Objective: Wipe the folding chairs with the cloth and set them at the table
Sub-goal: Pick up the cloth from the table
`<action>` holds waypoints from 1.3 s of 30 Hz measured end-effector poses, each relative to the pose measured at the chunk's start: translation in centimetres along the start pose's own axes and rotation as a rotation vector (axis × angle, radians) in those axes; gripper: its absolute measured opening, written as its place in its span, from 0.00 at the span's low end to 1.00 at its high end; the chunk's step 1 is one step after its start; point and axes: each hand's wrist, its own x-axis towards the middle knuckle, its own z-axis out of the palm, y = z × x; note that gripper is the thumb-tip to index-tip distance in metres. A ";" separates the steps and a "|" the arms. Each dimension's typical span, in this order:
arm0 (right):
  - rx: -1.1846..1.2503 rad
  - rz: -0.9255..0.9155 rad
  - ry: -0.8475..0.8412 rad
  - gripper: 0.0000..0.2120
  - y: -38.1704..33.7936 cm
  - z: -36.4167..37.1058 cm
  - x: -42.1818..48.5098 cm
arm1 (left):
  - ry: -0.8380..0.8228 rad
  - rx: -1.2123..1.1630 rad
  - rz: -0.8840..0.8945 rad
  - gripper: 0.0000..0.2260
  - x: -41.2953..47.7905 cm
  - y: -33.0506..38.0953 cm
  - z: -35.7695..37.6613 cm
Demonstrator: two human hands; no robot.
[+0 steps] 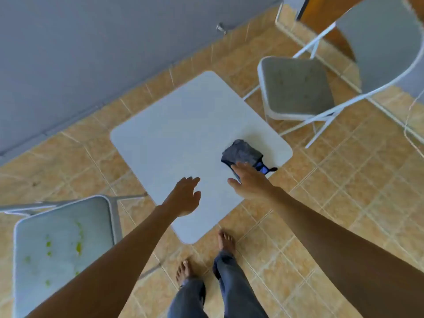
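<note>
A dark grey cloth (243, 152) with a blue patch lies bunched near the right corner of the small white table (183, 134). My right hand (249, 182) reaches over the table with straight fingers, its fingertips at the cloth's near edge. My left hand (184, 196) hovers open above the table's near side, holding nothing. A grey folding chair (62, 246) stands at the lower left, its seat spotted with green-yellow stains. A second grey folding chair (298, 88) stands unfolded at the table's upper right.
A grey wall (91, 53) runs along the upper left. Tan floor tiles (344, 191) surround the table. My bare feet (226, 241) stand just below the table's near corner. A wooden door (325, 17) sits behind the right chair.
</note>
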 end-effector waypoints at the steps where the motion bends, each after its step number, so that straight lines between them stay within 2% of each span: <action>1: -0.012 0.006 -0.003 0.32 1.1 0.5 1.5 | 0.006 -0.004 -0.026 0.24 1.3 -0.6 1.1; 4: -0.015 0.054 0.000 0.35 4.3 2.2 5.6 | 0.055 0.030 -0.090 0.26 5.0 -3.0 4.6; 7: -0.118 0.000 0.092 0.36 6.7 3.7 10.0 | 0.122 0.057 -0.110 0.28 8.2 -4.7 7.3; 10: -0.223 -0.048 0.254 0.35 8.9 4.9 13.6 | 0.209 0.072 -0.094 0.29 10.6 -6.2 9.3; 17: -0.303 0.092 0.614 0.29 11.5 7.4 17.7 | 0.328 0.130 -0.122 0.29 12.4 -8.3 13.1; 21: -0.210 0.153 0.769 0.25 10.7 7.0 19.6 | 0.347 0.122 -0.117 0.29 12.6 -8.4 13.5; 23: -0.175 0.095 0.805 0.26 9.8 7.0 19.8 | 0.355 0.097 -0.112 0.29 12.7 -8.5 13.7; 26: -0.175 -0.161 0.754 0.26 7.2 8.0 18.7 | 0.356 0.044 -0.091 0.28 12.5 -8.7 13.4; 30: -0.128 -0.446 0.583 0.24 1.7 11.4 16.0 | 0.393 -0.057 -0.108 0.24 10.5 -10.0 12.8; 34: -0.011 -0.543 0.484 0.26 -4.4 15.8 13.0 | 0.504 -0.174 -0.229 0.24 5.2 -14.6 13.3; 39: 0.046 -0.671 0.388 0.23 -13.8 22.6 9.5 | 0.565 -0.265 -0.401 0.23 -5.0 -24.1 14.9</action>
